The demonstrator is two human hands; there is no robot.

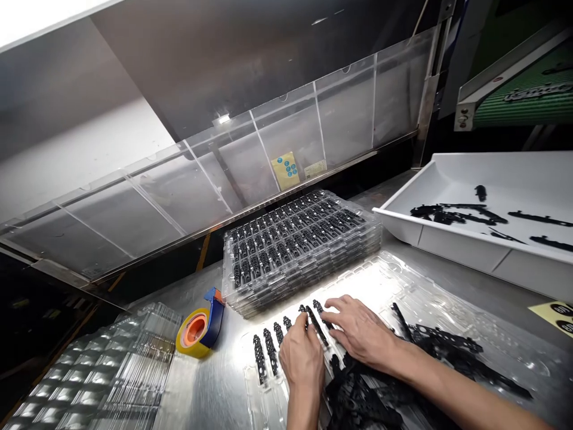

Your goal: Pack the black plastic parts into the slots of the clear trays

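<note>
A clear plastic tray (252, 391) lies on the metal table in front of me, with a row of slim black plastic parts (259, 358) set in its slots. My left hand (303, 352) is closed, its thumb and fingertips on one black part in that row. Just to its right, my right hand (360, 328) has its fingertips on another black part (318, 308) at the end of the row. A further slim part (317, 325) lies slanted between the hands. Loose black parts (358, 397) are heaped under my right forearm, with more (456, 346) beyond it.
Behind stands a stack of clear trays (304, 275), its top one filled with black parts. A tape dispenser (197, 331) and nested clear trays (111, 370) are at left. At right are a white bin (465, 251) holding black parts and a green conveyor belt (528, 107).
</note>
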